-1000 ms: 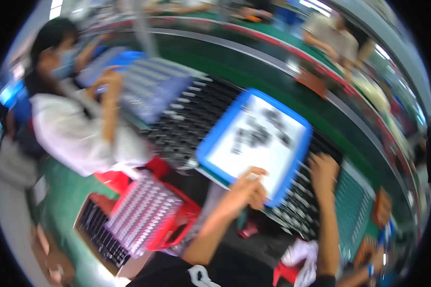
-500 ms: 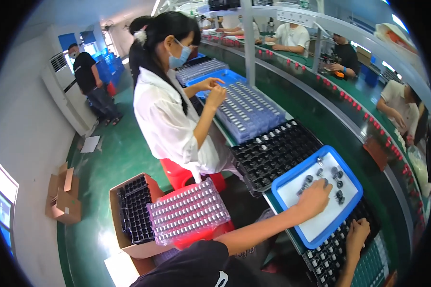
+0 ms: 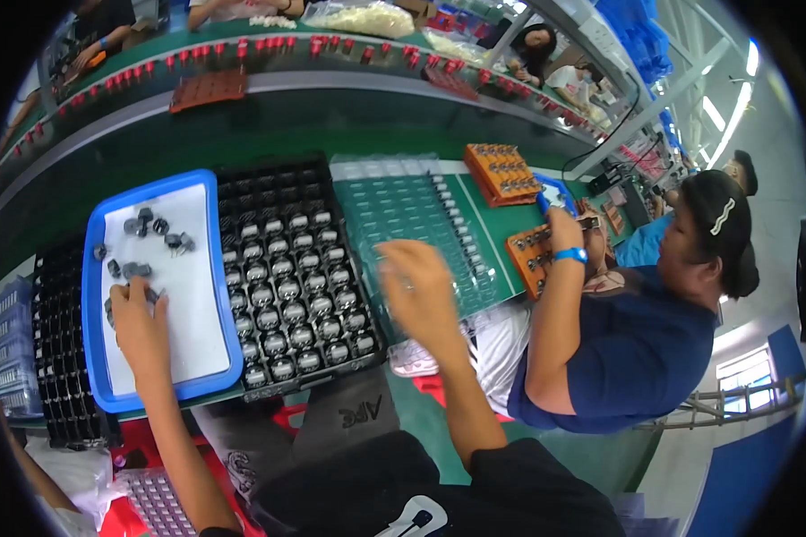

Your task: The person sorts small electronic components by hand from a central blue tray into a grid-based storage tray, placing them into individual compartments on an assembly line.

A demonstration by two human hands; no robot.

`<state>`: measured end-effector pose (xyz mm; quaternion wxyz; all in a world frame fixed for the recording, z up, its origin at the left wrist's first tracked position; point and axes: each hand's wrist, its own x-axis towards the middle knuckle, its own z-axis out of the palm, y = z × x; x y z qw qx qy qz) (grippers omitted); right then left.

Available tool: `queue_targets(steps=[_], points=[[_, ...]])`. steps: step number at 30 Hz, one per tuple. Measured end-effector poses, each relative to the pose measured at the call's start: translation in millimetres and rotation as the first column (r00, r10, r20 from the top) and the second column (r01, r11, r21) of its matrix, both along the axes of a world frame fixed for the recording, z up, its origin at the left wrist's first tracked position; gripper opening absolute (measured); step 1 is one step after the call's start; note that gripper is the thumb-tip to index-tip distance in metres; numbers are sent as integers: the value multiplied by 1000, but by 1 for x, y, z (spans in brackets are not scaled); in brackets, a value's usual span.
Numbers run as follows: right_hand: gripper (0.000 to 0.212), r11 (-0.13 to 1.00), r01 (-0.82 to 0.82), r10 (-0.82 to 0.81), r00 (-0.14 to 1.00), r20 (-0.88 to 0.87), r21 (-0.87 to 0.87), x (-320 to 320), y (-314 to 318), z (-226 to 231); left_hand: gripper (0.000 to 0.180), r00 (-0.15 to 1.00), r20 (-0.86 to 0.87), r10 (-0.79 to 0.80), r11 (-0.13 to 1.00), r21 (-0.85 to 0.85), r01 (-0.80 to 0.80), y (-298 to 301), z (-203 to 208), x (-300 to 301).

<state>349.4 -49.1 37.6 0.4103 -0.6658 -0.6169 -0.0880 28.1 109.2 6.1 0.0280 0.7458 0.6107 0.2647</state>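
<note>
My left hand (image 3: 141,333) reaches into the blue-rimmed tray (image 3: 230,345), its fingers bent down around a small dark grey cylindrical part (image 3: 151,295) showing between thumb and forefinger. More such parts (image 3: 139,269) lie loose on the tray's white lining. To the right, a black compartment tray (image 3: 300,380) holds rows of shiny round metal-and-black pieces (image 3: 287,291); its far rows look dark. My right hand (image 3: 421,295), smeared by motion, hovers beside that tray's right edge, over the near part of a clear plastic tray (image 3: 385,201). Whether its fingers hold anything is hidden by blur.
A co-worker in dark blue (image 3: 618,358) sits at the right by orange fixture blocks (image 3: 501,174). Another black tray (image 3: 58,331) and stacked clear trays (image 3: 7,349) stand left. Beyond the bench runs a green conveyor with red pieces (image 3: 367,54) along it.
The view has swung to the right. My right hand has left the black tray's edge and is now raised by the clear tray. My left hand stays in the blue tray, farther to its near left.
</note>
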Motion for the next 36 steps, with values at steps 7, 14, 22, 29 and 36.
queue_targets(steps=[7,14,22,29,36], points=[[18,820,571,-562,815,140,-34,88,-87,-40,21,913,398,-86,990,-67,122,3,-10,12],[20,641,729,-683,684,255,-241,130,-80,-49,28,579,816,-11,957,-159,241,-45,-11,12],[25,609,686,-677,711,190,-399,149,-72,-40,30,223,971,84,934,-155,323,-53,-14,-3],[27,628,674,-678,719,152,-390,143,-88,-15,36,-130,978,162,898,-91,431,-41,-37,-19],[16,960,224,-278,804,-526,-166,85,-84,8,41,-310,889,338,793,-91,603,-71,-7,-11]])
